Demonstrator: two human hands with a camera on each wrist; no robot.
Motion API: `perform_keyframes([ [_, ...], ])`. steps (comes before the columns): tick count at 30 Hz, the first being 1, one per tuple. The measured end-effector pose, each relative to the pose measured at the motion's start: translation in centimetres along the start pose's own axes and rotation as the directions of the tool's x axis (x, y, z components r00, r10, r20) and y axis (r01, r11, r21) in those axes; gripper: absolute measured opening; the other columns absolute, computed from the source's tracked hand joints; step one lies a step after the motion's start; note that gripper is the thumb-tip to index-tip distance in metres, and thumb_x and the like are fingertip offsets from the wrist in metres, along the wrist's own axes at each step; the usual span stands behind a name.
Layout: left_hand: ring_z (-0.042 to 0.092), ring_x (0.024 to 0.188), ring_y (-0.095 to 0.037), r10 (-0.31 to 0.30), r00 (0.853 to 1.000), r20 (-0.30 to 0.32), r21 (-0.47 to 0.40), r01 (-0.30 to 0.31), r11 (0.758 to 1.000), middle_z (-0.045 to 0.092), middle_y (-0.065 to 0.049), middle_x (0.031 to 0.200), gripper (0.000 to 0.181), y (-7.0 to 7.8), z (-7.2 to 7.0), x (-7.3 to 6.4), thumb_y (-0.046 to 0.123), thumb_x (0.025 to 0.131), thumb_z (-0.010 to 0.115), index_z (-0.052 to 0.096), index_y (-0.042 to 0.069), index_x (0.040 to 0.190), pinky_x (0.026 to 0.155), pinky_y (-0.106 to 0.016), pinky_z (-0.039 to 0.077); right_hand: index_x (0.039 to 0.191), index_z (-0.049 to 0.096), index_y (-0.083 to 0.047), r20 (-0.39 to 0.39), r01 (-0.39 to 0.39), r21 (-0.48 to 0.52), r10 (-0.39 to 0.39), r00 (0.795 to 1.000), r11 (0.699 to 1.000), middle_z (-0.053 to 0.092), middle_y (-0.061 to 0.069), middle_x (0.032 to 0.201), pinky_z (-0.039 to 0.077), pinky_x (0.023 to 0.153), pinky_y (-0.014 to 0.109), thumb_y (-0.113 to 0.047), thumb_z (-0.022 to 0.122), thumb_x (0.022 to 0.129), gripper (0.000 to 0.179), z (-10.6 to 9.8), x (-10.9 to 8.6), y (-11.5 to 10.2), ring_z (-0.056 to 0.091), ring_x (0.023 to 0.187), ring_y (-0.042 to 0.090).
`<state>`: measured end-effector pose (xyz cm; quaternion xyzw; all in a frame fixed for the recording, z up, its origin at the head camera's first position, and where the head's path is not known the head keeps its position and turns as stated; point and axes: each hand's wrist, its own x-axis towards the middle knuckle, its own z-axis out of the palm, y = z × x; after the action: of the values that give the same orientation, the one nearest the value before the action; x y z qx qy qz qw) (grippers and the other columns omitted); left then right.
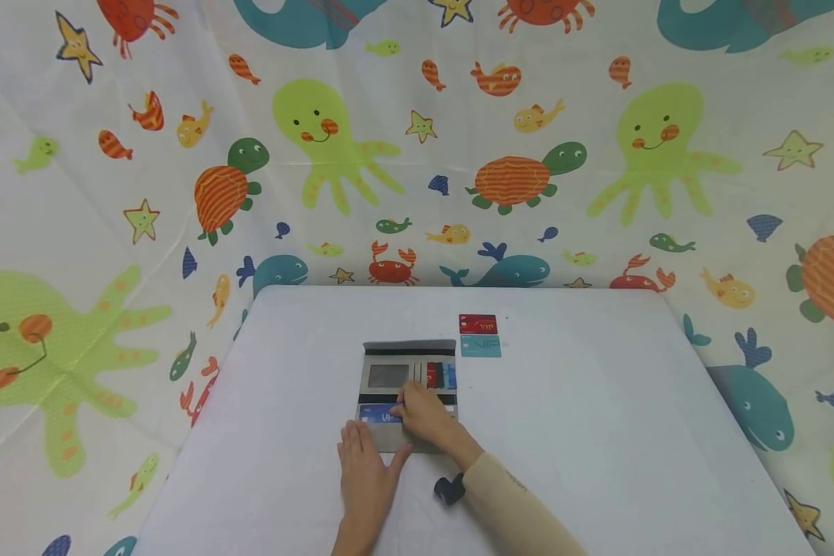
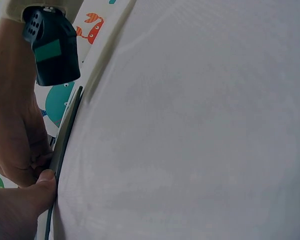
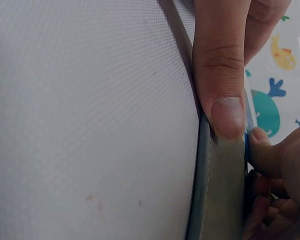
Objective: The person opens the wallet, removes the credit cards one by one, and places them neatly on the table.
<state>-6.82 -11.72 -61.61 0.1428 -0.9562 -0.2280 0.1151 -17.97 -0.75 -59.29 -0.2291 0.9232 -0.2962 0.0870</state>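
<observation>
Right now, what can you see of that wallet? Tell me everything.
The wallet lies open on the white table, grey with black bands, leather-like, its near edge stitched. The far half has a window on the left and red and blue cards in slots on the right. A blue VIP card shows in the near half, pinched by the right hand. The left hand rests on the near-left corner.
</observation>
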Motion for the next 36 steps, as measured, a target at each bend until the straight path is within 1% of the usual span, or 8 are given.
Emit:
perform_keyframes([
  [7,0.035,0.143,-0.052,-0.005,1.0,0.013,-0.016,0.005,1.0,0.036,-0.039,0.151,0.103,0.03,0.02,0.11,0.053,0.078,0.08,0.04,-0.018,0.142,0.118,-0.061,0.031,0.098,0.059,-0.01,-0.013,-0.026,0.006,0.026,1.0,1.0,0.055,0.0,0.085,0.047,0.066,0.023,-0.027,0.07,0.095,0.021,0.03,0.13,-0.05,0.051,0.072,0.011],
  [10,0.036,0.143,-0.053,0.001,1.0,0.003,-0.024,0.0,1.0,0.037,-0.04,0.15,0.104,0.03,0.03,0.08,0.053,0.078,0.08,0.041,-0.019,0.141,0.117,-0.061,0.031,0.1,0.06,-0.008,-0.028,-0.041,0.032,0.042,0.999,0.999,0.059,0.001,0.086,0.05,0.067,0.026,-0.025,0.07,0.095,0.02,0.1,0.24,0.0,0.054,0.074,0.012],
  [14,0.034,0.143,-0.052,-0.003,1.0,0.009,-0.022,0.003,1.0,0.036,-0.04,0.15,0.104,0.0,0.03,0.06,0.056,0.078,0.078,0.041,-0.019,0.141,0.118,-0.061,0.03,0.104,0.061,-0.006,-0.046,-0.058,0.085,0.062,0.997,0.995,0.064,0.004,0.088,0.055,0.071,0.029,-0.023,0.07,0.095,0.022,0.15,0.42,0.14,0.06,0.076,0.014],
  [20,0.034,0.144,-0.052,-0.005,1.0,0.014,-0.008,0.005,1.0,0.036,-0.039,0.151,0.106,0.0,-0.09,0.0,0.057,0.078,0.078,0.041,-0.019,0.141,0.118,-0.061,0.03,0.104,0.06,-0.007,-0.058,-0.072,0.106,0.079,0.995,0.992,0.065,0.003,0.089,0.057,0.073,0.028,-0.023,0.068,0.096,0.02,0.29,0.38,0.16,0.06,0.077,0.013],
  [26,0.034,0.144,-0.052,-0.018,0.999,0.03,-0.011,0.018,1.0,0.035,-0.039,0.152,0.106,0.02,-0.09,0.11,0.057,0.078,0.078,0.04,-0.018,0.142,0.118,-0.061,0.03,0.106,0.059,-0.006,-0.09,-0.085,0.166,0.101,0.991,0.982,0.067,0.006,0.09,0.056,0.069,0.028,-0.023,0.064,0.098,0.019,0.29,0.35,0.3,0.061,0.076,0.014],
  [30,0.036,0.142,-0.053,-0.005,1.0,0.006,-0.018,0.006,1.0,0.038,-0.04,0.15,0.105,-0.13,0.08,0.08,0.056,0.077,0.079,0.042,-0.019,0.141,0.117,-0.062,0.031,0.107,0.057,-0.008,-0.094,-0.105,0.217,0.128,0.987,0.97,0.066,0.006,0.09,0.056,0.069,0.026,-0.024,0.063,0.1,0.019,0.37,0.32,0.48,0.061,0.076,0.013],
  [34,0.037,0.141,-0.054,0.008,1.0,-0.016,-0.021,-0.008,1.0,0.039,-0.041,0.148,0.104,-0.24,0.23,0.01,0.054,0.076,0.081,0.043,-0.02,0.139,0.115,-0.063,0.032,0.109,0.053,-0.01,-0.126,-0.086,0.249,0.121,0.985,0.965,0.067,0.006,0.09,0.054,0.07,0.027,-0.025,0.061,0.101,0.018,0.37,0.19,0.61,0.061,0.076,0.013],
  [36,0.036,0.142,-0.054,0.003,1.0,-0.004,-0.021,-0.003,1.0,0.038,-0.041,0.149,0.105,-0.23,0.21,0.01,0.055,0.077,0.08,0.042,-0.02,0.14,0.116,-0.063,0.031,0.11,0.053,-0.011,-0.154,-0.07,0.262,0.113,0.982,0.962,0.068,0.007,0.089,0.052,0.068,0.027,-0.025,0.061,0.101,0.019,0.35,0.1,0.69,0.06,0.075,0.014],
])
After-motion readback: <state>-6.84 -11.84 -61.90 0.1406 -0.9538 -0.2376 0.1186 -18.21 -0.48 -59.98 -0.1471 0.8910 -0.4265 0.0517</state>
